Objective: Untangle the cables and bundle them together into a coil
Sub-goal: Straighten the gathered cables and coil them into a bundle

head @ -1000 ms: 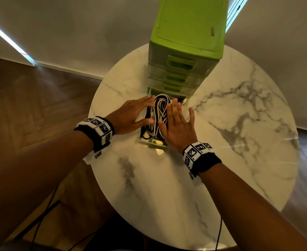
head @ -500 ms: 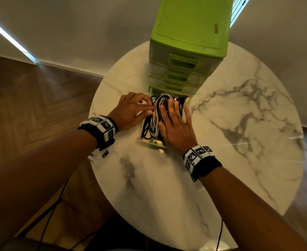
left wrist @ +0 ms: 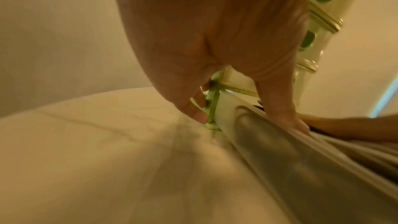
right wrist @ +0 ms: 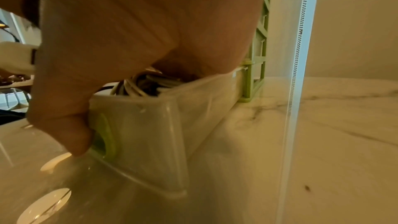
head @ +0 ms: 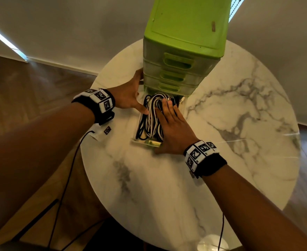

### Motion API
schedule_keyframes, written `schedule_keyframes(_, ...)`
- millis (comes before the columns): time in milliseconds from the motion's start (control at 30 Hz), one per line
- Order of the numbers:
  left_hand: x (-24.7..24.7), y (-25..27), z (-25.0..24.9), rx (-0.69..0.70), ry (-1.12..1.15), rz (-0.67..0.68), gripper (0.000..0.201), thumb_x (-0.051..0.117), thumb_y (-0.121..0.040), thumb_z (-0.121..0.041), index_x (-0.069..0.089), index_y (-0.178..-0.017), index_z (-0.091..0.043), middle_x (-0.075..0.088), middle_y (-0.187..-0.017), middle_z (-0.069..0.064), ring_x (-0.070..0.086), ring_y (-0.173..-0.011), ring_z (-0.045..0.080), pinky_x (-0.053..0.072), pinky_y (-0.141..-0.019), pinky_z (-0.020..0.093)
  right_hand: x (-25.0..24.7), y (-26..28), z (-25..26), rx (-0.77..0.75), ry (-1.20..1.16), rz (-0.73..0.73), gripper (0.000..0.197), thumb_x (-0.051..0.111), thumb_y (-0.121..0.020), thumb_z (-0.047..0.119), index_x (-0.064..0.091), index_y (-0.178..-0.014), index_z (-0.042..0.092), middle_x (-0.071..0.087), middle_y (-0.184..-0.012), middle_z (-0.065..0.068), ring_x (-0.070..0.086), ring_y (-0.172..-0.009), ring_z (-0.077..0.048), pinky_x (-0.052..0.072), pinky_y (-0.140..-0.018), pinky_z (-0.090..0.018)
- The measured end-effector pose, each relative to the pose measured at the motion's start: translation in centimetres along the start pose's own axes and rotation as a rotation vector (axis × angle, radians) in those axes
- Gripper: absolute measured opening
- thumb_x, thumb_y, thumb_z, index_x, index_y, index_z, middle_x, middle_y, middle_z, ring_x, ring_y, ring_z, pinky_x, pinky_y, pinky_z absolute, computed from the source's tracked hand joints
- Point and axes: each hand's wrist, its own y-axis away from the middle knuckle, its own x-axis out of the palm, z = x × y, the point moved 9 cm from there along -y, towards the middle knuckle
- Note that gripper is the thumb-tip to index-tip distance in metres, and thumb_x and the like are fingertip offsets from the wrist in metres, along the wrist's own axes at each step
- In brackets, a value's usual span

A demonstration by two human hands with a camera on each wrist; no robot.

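1. The bundle of black and white cables (head: 151,115) lies in the pulled-out clear plastic drawer (right wrist: 150,125), near the round marble desk's (head: 221,142) middle.
2. Right hand (head: 174,131) — fingers spread flat — presses the cables down, thumb at the drawer front, likely to push it in.
3. Left hand (head: 129,95), fingers straight, braces the green drawer tower (head: 183,33) — probably steadying it.

Black and white cables (head: 151,115), looped in loose elongated bundle, lie inside pulled-out clear bottom drawer (head: 145,142) of green drawer unit on marble table. White strands run down middle, black strands along left edge. Far end of bundle tucks under unit's upper drawers. Right side partly hidden under flat hand. In right wrist view, cable loops (right wrist: 137,84) rise just above drawer rim.
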Motion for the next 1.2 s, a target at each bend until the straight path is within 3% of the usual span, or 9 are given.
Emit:
schedule_keyframes(167, -1.0, -0.2, 0.4, -0.006, -0.011, -0.002, 0.115, 0.090, -0.072, -0.011, 0.009, -0.152, -0.021, 0.027, -0.160, -0.004, 0.032, -0.141, 0.005, 0.042, -0.103, 0.034, -1.2, -1.5, -1.2, 0.023, -0.046, 0.017, 0.150, 0.074, -0.053, 0.081, 0.001, -0.160, 0.005, -0.013, -0.166, -0.022, -0.016, -0.154, -0.036, -0.003, -0.126, -0.047)
schedule_keyframes(267, -1.3, -0.3, 0.5, -0.019, 0.000, -0.011, 0.103, 0.086, -0.077, -0.014, 0.014, -0.150, -0.021, 0.032, -0.160, -0.002, 0.037, -0.141, 0.008, 0.044, -0.108, 0.039, -2.3, -2.3, -2.2, 0.020, -0.088, -0.022, 0.146, 0.074, -0.055, 0.080, 0.005, -0.160, 0.007, -0.005, -0.167, -0.019, -0.008, -0.155, -0.032, -0.005, -0.126, -0.044)
schedule_keyframes(467, -1.9, -0.5, -0.4, -0.024, -0.162, -0.198, 0.086, 0.078, -0.085, -0.043, 0.025, -0.146, -0.014, 0.049, -0.150, 0.001, 0.054, -0.130, 0.017, 0.051, -0.093, 0.030, -2.7, -2.9, -2.7, -0.013, -0.139, -0.094, 0.142, 0.057, -0.063, 0.092, 0.001, -0.159, 0.004, 0.000, -0.168, -0.019, -0.003, -0.156, -0.033, -0.001, -0.127, -0.044)
schedule_keyframes(567, -2.2, -0.8, -0.7, -0.017, -0.232, -0.319, 0.086, 0.076, -0.083, -0.055, 0.030, -0.142, -0.012, 0.063, -0.134, 0.008, 0.065, -0.117, 0.027, 0.055, -0.091, 0.044, -2.4, -1.9, -2.2, -0.050, -0.101, -0.134, 0.130, 0.042, -0.074, 0.092, 0.005, -0.159, 0.000, 0.003, -0.167, -0.023, -0.001, -0.155, -0.036, 0.005, -0.127, -0.049)
schedule_keyframes(700, -2.5, -1.0, -0.9, 0.001, -0.249, -0.341, 0.087, 0.076, -0.083, -0.053, 0.032, -0.145, -0.011, 0.065, -0.132, 0.011, 0.066, -0.117, 0.031, 0.055, -0.092, 0.048, -2.4, 0.0, -0.6, -0.070, 0.000, -0.256, 0.101, 0.041, -0.093, 0.073, 0.025, -0.154, -0.006, 0.025, -0.160, -0.028, 0.021, -0.152, -0.040, 0.020, -0.124, -0.051)
schedule_keyframes(833, -2.7, -1.0, -1.2, 0.028, -0.230, -0.338, 0.083, 0.078, -0.085, -0.042, 0.033, -0.145, -0.007, 0.063, -0.135, 0.013, 0.060, -0.125, 0.027, 0.053, -0.094, 0.035, -2.5, 2.0, 0.3, -0.133, 0.053, -0.461, 0.073, 0.057, -0.099, 0.049, 0.042, -0.148, -0.002, 0.042, -0.154, -0.023, 0.038, -0.145, -0.037, 0.039, -0.115, -0.048)
schedule_keyframes(933, -3.0, -1.1, -1.3, 0.038, -0.254, -0.314, 0.080, 0.077, -0.087, -0.038, 0.032, -0.148, -0.008, 0.063, -0.135, 0.013, 0.061, -0.123, 0.025, 0.049, -0.088, 0.023, -4.3, 0.5, -0.8, -0.081, 0.088, -0.482, 0.063, 0.054, -0.100, 0.042, 0.046, -0.146, -0.001, 0.047, -0.150, -0.021, 0.045, -0.140, -0.037, 0.040, -0.112, -0.050)
schedule_keyframes(1100, -2.9, -1.3, -1.2, 0.000, -0.273, -0.264, 0.078, 0.073, -0.091, -0.039, 0.028, -0.148, -0.011, 0.062, -0.137, 0.009, 0.062, -0.123, 0.024, 0.052, -0.090, 0.032, -5.8, 0.8, -0.6, -0.017, 0.018, -0.643, 0.038, 0.059, -0.098, 0.017, 0.060, -0.132, 0.001, 0.061, -0.130, -0.021, 0.060, -0.115, -0.037, 0.046, -0.098, -0.046)
schedule_keyframes(1200, -2.6, -1.5, -0.8, -0.014, -0.252, -0.249, 0.079, 0.072, -0.091, -0.039, 0.025, -0.149, -0.012, 0.060, -0.141, 0.006, 0.060, -0.126, 0.022, 0.051, -0.093, 0.032, -5.3, 2.2, -1.3, -0.044, -0.048, -0.630, 0.040, 0.048, -0.097, 0.012, 0.059, -0.133, -0.001, 0.062, -0.130, -0.021, 0.062, -0.113, -0.038, 0.048, -0.098, -0.047)
